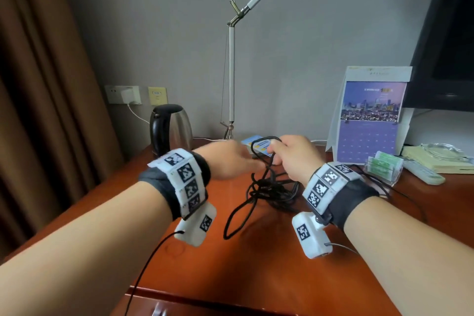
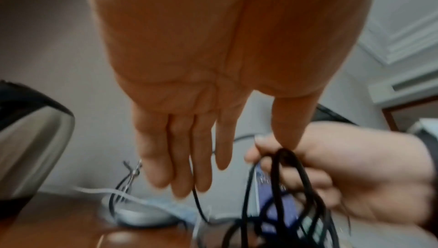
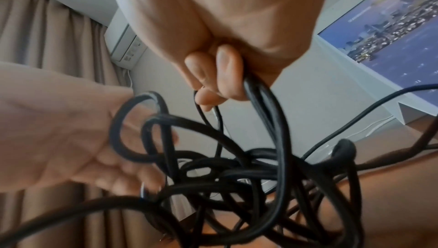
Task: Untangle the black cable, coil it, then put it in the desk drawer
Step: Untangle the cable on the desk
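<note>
The right hand's fingers (image 3: 213, 72) are curled tight round a few strands of the cable (image 1: 269, 187), pinching them against the palm so that the knot hangs free below, where its loops can be seen and picked at. The left hand's fingers (image 2: 187, 158) are straight and close together, thumb apart, holding nothing; they reach toward the raised strands, probably to catch a loop, though motion blur makes it hard to say whether a fingertip already touches one.

The right hand (image 1: 295, 156) holds the top loop up above the desk (image 1: 256, 264), and the left hand (image 1: 225, 159) is level with it, just beside. Most of the cable is a tangled clump, partly lifted and partly resting on the desk between the wrists, with one long loop trailing toward the near edge. Untangling is barely under way; no coil is formed.

Behind stand a kettle (image 1: 171, 128), a lamp (image 1: 231, 72) and a calendar (image 1: 369, 120), all clear of the tangle.
</note>
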The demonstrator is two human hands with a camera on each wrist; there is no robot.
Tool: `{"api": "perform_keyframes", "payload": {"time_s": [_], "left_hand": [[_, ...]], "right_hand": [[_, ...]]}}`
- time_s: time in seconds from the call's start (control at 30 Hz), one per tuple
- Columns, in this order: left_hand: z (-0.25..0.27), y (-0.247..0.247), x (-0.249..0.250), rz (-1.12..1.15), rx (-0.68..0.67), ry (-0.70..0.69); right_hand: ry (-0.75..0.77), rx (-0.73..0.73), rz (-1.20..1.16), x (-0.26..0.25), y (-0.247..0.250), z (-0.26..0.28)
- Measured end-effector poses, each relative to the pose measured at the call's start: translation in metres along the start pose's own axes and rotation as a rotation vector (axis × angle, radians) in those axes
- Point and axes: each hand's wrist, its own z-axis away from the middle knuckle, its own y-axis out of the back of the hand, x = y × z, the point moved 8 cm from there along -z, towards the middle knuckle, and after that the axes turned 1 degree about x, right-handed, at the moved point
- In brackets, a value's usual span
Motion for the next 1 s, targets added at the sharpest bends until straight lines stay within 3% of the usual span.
{"api": "perform_keyframes", "payload": {"time_s": [0.1, 0.17, 0.23, 0.27, 0.37, 0.5, 0.67, 0.83, 0.9, 1.0], "left_hand": [[-0.001, -0.051, -0.002, -0.02, -0.306, 0.03], [0.002, -0.068, -0.003, -0.067, -0.357, 0.015], [0.0, -0.07, -0.005, -0.098, -0.32, -0.002], [-0.002, -0.069, -0.008, -0.027, -0.298, 0.013], [-0.009, -0.044, -0.02, 0.497, -0.105, 0.112], [-0.005, 0.002, -0.018, 1.043, 0.174, -0.002], [0.007, 0.026, 0.001, 1.309, 0.149, -0.258], [0.016, 0.041, 0.002, 1.447, 0.132, -0.345], [0.017, 0.053, -0.016, 1.546, 0.244, -0.312], [0.026, 0.073, -0.073, 1.711, 0.569, -0.178]], "right_hand": [[0.055, -0.011, 0.004, -0.005, 0.004, 0.005], [0.081, -0.021, 0.018, -0.005, 0.006, 0.007], [0.1, -0.024, 0.036, -0.004, 0.009, 0.008], [0.114, -0.027, 0.05, -0.004, 0.009, 0.008], [0.144, -0.07, 0.144, 0.002, 0.007, 0.009], [0.119, -0.146, 0.226, 0.02, -0.005, 0.007], [0.106, -0.185, 0.179, 0.021, -0.012, 0.009], [0.071, -0.201, 0.187, 0.022, -0.015, 0.006], [0.044, -0.184, 0.184, 0.026, -0.008, 0.004], [-0.056, -0.09, 0.178, 0.048, 0.016, 0.0]]}}
